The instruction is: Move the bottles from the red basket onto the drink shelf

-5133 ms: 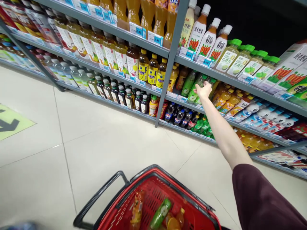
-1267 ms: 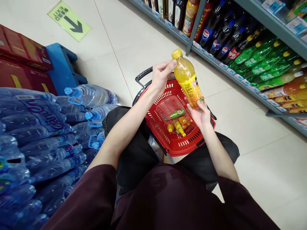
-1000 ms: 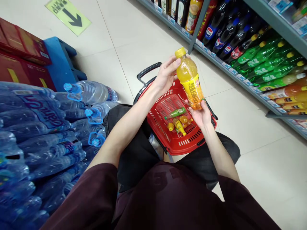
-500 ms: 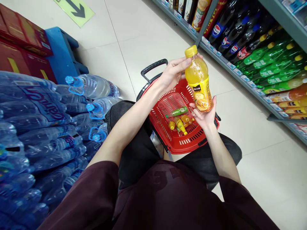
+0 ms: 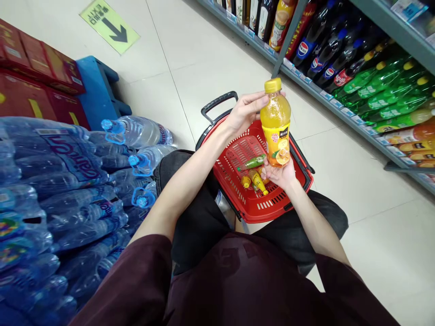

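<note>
A bottle of orange juice (image 5: 277,122) with a yellow cap stands nearly upright in front of me, above the basket. My left hand (image 5: 247,108) grips its upper part below the cap, thumb in front and the other fingers behind. Under its base, my right hand (image 5: 281,174) supports it, with the fingers partly hidden by the bottle. Below lies a red shopping basket (image 5: 231,174) between my knees. Inside it are a green bottle (image 5: 252,163), a yellow bottle (image 5: 258,182) and a small item with a yellow top (image 5: 245,182), plus an orange item partly covered by my right hand.
Shrink-wrapped packs of water bottles (image 5: 74,158) are piled at my left, with large blue-handled bottles (image 5: 136,131) beside them. Red cartons (image 5: 37,68) rest by a blue pallet (image 5: 98,86). A shelf (image 5: 316,88) of soft drinks runs along the right. The basket's black handle (image 5: 217,102) sticks up.
The juice bottle has turned in my hands, showing another side of its label, and stands more upright. My right hand has moved slightly left under its base. The view has shifted a little.
</note>
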`<state>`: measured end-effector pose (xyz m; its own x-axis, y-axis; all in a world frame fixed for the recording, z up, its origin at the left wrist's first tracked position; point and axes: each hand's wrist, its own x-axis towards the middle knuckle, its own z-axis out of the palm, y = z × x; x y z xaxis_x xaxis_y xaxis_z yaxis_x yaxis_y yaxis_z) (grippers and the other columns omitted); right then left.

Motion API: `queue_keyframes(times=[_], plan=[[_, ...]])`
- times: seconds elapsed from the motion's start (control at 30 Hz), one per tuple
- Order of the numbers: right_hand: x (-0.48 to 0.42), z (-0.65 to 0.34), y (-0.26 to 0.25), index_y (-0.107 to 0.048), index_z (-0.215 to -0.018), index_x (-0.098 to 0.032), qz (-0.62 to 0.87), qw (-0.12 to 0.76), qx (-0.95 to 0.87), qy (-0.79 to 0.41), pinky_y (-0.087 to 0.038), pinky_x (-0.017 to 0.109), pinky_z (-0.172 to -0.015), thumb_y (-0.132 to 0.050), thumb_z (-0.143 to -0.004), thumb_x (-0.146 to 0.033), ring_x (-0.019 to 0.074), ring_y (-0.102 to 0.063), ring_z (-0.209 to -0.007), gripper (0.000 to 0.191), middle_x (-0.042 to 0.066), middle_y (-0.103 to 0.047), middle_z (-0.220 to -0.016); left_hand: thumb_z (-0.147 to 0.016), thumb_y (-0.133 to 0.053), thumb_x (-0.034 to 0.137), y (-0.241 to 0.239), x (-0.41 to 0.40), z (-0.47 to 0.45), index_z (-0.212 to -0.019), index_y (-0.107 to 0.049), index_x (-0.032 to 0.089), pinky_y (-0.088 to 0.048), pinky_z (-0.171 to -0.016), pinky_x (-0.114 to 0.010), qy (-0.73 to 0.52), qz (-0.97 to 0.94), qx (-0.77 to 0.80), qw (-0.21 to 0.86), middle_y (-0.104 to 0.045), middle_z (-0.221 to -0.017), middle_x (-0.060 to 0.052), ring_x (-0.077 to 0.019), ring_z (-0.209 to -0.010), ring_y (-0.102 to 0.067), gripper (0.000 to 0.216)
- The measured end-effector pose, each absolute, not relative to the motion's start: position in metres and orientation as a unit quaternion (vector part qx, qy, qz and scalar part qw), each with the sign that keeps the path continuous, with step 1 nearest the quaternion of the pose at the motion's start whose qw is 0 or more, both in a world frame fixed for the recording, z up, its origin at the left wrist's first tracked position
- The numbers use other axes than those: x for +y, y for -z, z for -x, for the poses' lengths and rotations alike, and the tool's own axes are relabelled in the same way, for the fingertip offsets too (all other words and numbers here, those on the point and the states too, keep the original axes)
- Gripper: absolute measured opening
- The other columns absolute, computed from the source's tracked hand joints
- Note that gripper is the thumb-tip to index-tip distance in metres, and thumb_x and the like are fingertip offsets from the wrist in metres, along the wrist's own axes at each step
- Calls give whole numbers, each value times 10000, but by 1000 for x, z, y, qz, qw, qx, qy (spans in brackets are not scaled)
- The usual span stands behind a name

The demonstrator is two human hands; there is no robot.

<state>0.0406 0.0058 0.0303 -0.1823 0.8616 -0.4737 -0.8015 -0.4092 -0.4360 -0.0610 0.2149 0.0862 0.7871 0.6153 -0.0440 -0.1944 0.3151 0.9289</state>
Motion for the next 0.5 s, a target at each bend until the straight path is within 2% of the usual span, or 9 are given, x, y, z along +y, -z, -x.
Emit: queue_keyframes(times=[0.13,0.33,0.5], plan=[[6,-34,-31,-601,-782,-183,300,540,11,-787,-518,341,-551,1,-999,-647,138,-333,-344,790,32,-592,-503,-925,-704,431,-88,214,62,-1113,-739,140,-504,-1102,-536,-249,-504,171,809,-747,-1279,-90,-354,-1310,-624,348],[9,-31,-36,-589,-795,-197,331,539,50,-773,-496,340,-533,-103,-987,-675,134,-294,-360,708,4,-532,-490,-929,-710,363,-90,212,62,-1096,-726,104,-494,-1101,-542,-238,-478,199,822,-766,-1204,-123,-376,-1323,-602,307],[15,-27,-45,-642,-896,-163,343,592,33,-729,-453,276,-516,-202,-992,-718,130,-359,-451,715,-6,-511,-528,-872,-752,418,-86,214,61,-1079,-737,122,-505,-1089,-528,-265,-435,170,843,-749,-1253,-116,-375,-1288,-635,361]])
